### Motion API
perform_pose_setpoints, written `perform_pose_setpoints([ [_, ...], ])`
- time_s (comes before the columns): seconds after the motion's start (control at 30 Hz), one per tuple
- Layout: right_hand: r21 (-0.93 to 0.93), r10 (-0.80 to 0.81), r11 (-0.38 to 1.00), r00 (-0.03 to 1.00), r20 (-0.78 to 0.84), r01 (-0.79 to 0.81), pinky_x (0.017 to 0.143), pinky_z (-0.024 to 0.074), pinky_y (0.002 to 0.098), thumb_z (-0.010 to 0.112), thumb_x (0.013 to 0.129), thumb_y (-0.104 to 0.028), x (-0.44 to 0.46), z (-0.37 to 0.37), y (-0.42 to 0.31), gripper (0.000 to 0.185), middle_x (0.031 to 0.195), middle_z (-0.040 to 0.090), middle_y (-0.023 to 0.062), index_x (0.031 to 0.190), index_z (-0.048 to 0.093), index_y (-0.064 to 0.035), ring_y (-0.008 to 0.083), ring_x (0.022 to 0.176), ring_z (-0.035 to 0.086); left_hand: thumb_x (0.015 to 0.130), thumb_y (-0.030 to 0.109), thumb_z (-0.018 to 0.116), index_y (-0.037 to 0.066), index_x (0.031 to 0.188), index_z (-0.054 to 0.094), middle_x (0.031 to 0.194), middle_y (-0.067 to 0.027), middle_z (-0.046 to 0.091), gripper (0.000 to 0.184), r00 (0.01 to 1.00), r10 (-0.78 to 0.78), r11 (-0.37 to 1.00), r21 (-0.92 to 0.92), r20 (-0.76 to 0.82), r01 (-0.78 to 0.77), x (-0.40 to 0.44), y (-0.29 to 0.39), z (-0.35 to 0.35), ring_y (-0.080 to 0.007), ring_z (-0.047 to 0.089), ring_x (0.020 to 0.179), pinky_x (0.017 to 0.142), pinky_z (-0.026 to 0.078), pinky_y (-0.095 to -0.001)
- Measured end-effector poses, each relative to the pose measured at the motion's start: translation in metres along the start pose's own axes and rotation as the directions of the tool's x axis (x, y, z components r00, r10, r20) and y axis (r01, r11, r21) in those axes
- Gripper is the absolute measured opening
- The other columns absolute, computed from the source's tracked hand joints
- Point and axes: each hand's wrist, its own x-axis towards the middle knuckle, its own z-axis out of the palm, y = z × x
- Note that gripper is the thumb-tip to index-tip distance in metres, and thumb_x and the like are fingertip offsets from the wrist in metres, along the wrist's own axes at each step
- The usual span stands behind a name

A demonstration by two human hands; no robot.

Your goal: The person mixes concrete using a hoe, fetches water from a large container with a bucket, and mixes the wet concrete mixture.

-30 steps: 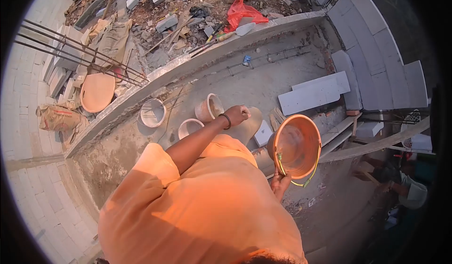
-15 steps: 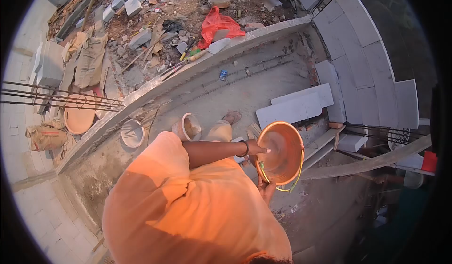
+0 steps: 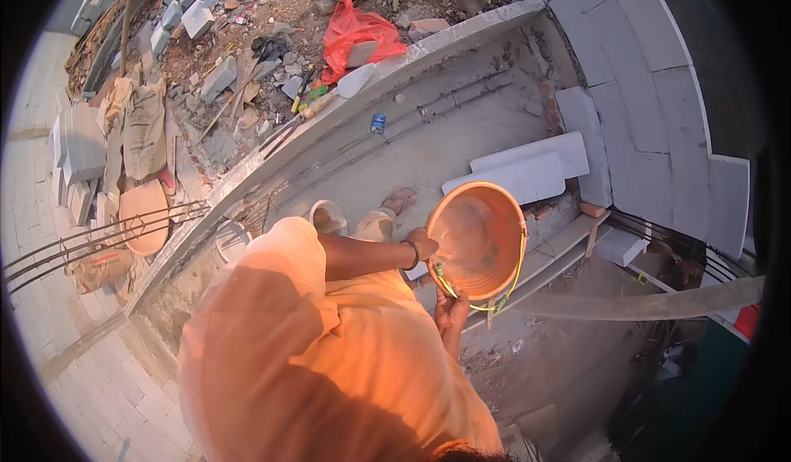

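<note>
An orange bucket [image 3: 476, 240] with a yellow-green handle is tilted so that its inside faces the camera; a thin pale residue coats its inner base. My left hand [image 3: 422, 245], with a dark band at the wrist, grips the rim on the bucket's left side. Under the lower rim, my right hand [image 3: 451, 310] holds the bucket near the handle's end. My orange shirt fills the lower middle of the view. Beyond my left forearm stands a pale bucket [image 3: 329, 217], partly hidden, beside my lower leg and sandalled foot [image 3: 400, 201].
A low concrete wall [image 3: 272, 153] crosses the view, with rubble and a red plastic bag [image 3: 354, 38] beyond it. White panels [image 3: 527, 170] lie ahead on the right. Rebar [image 3: 107, 240] sticks out at the left, near an orange basin [image 3: 144, 219]. A curved plank [image 3: 651, 304] spans the right.
My left hand has come from beside the pale buckets to the orange bucket's rim. The orange bucket, in my right hand throughout, now appears further left. The view has shifted.
</note>
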Motion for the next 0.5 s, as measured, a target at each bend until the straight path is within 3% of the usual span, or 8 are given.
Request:
perform_pose_setpoints([
  [0.13, -0.042, -0.009, 0.999, 0.956, 0.292, 0.022, 0.081, 0.0574, 0.0443, 0.058, 0.089, -0.021, -0.007, 0.003, -0.014, 0.052, 0.121, 0.055, 0.0237, 0.131, 0.04, 0.0037, 0.0367, 0.105, 0.061, 0.071, 0.008, 0.065, -0.008, 0.1, 0.063, 0.088, -0.0172, 0.067, 0.033, 0.997, 0.027, 0.996, 0.082, -0.078, -0.021, 0.035, 0.012, -0.025, -0.0236, 0.067, 0.074, 0.064, 0.055, -0.034],
  [0.17, -0.018, 0.005, 1.0, 0.964, 0.264, 0.0, 0.077, 0.0579, 0.0432, 0.058, 0.091, -0.031, -0.013, 0.001, -0.019, 0.064, 0.126, 0.053, 0.0254, 0.14, 0.031, -0.0004, 0.0389, 0.106, 0.061, 0.071, 0.007, 0.066, -0.01, 0.101, 0.061, 0.089, -0.0176, 0.066, 0.035, 0.984, 0.131, 0.991, 0.047, -0.121, -0.126, 0.058, -0.003, -0.032, -0.0248, 0.067, 0.074, 0.064, 0.054, -0.0347],
  [0.2, -0.091, 0.015, 0.996, 0.982, 0.187, 0.002, 0.079, 0.0568, 0.0448, 0.059, 0.09, -0.032, -0.012, -0.012, -0.021, 0.069, 0.128, 0.051, 0.025, 0.142, 0.027, -0.0024, 0.0404, 0.109, 0.058, 0.07, 0.005, 0.066, -0.01, 0.102, 0.061, 0.087, -0.0164, 0.066, 0.035, 0.99, 0.039, 0.998, 0.046, -0.133, -0.034, 0.026, 0.034, -0.045, -0.0248, 0.067, 0.075, 0.063, 0.054, -0.0351],
  [0.3, -0.193, -0.17, 0.969, 0.983, -0.068, 0.155, 0.079, 0.056, 0.0492, 0.058, 0.091, -0.028, -0.005, -0.087, -0.011, 0.069, 0.128, 0.049, 0.0264, 0.145, 0.023, -0.002, 0.0419, 0.107, 0.059, 0.069, -0.006, 0.058, -0.01, 0.096, 0.059, 0.081, -0.0168, 0.064, 0.027, 0.987, 0.157, 0.93, -0.331, -0.041, -0.162, 0.061, 0.026, -0.071, -0.0295, 0.067, 0.068, 0.051, 0.058, -0.0386],
  [0.37, -0.178, -0.236, 0.966, 0.922, -0.308, 0.188, 0.072, 0.0587, 0.0495, 0.049, 0.093, -0.014, -0.001, -0.137, 0.005, 0.052, 0.122, 0.052, 0.0273, 0.139, 0.031, 0.003, 0.0409, 0.098, 0.063, 0.072, -0.006, 0.057, -0.013, 0.087, 0.052, 0.08, -0.0209, 0.061, 0.018, 0.985, 0.146, 0.951, -0.261, -0.089, -0.165, 0.08, 0.036, -0.089, -0.0327, 0.065, 0.06, 0.045, 0.058, -0.0407],
  [0.4, -0.131, -0.237, 0.971, 0.9, -0.365, 0.202, 0.069, 0.0599, 0.0495, 0.047, 0.093, -0.012, -0.001, -0.165, 0.015, 0.045, 0.12, 0.052, 0.0273, 0.133, 0.035, 0.004, 0.0404, 0.096, 0.064, 0.073, -0.006, 0.056, -0.008, 0.094, 0.048, 0.08, -0.0194, 0.06, 0.023, 0.993, 0.086, 0.966, -0.236, -0.08, -0.102, 0.079, 0.046, -0.096, -0.0313, 0.065, 0.057, 0.046, 0.059, -0.0417],
  [0.43, -0.038, -0.232, 0.969, 0.85, -0.472, 0.243, 0.06, 0.062, 0.0467, 0.047, 0.089, -0.005, -0.016, -0.174, 0.02, 0.036, 0.102, 0.055, 0.0205, 0.123, 0.04, 0.0053, 0.0393, 0.088, 0.066, 0.075, -0.006, 0.054, -0.003, 0.105, 0.045, 0.078, -0.0181, 0.059, 0.032, 0.988, 0.142, 0.949, -0.273, -0.069, -0.155, 0.072, 0.053, -0.099, -0.0307, 0.064, 0.057, 0.044, 0.058, -0.0425],
  [0.5, 0.091, -0.151, 0.961, 0.768, -0.623, 0.263, 0.06, 0.0611, 0.049, 0.043, 0.09, -0.005, -0.025, -0.206, 0.045, 0.027, 0.101, 0.053, 0.0209, 0.114, 0.042, 0.0059, 0.04, 0.086, 0.066, 0.076, -0.005, 0.052, 0.001, 0.113, 0.04, 0.08, -0.0174, 0.059, 0.039, 0.992, 0.086, 0.964, -0.242, -0.095, -0.106, 0.072, 0.069, -0.109, -0.0309, 0.064, 0.06, 0.045, 0.059, -0.0423],
])
